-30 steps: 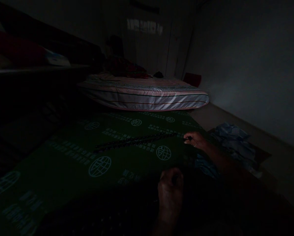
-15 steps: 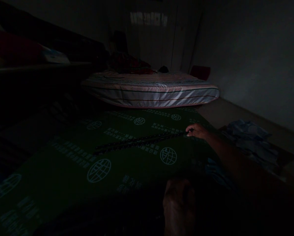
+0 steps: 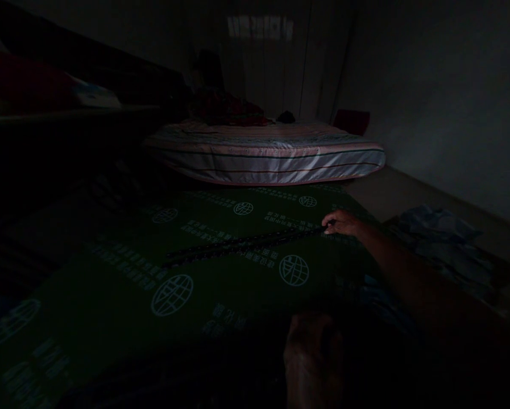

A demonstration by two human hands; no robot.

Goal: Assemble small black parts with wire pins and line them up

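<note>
A long dark dotted strap point(image 3: 233, 244) lies doubled across a green board point(image 3: 122, 307) printed with white globe marks and characters. Its right end is pinched between the thumb and fingers of my right hand point(image 3: 340, 222), which reaches in from the right, low over the board. Closer to me, at the bottom middle, my left hand point(image 3: 310, 355) is closed in deep shadow. Whatever it may hold is too dark to make out.
Behind the board stands a bed with a striped mattress point(image 3: 263, 162). Crumpled cloth point(image 3: 442, 238) lies at the right near a pale wall point(image 3: 451, 102). On the left, a shelf point(image 3: 79, 113) carries red and white items. The room is very dark.
The view has shifted slightly. My right hand keeps its pinch on the strap's end, and the strap lies almost the same. My left hand remains closed at the bottom.
</note>
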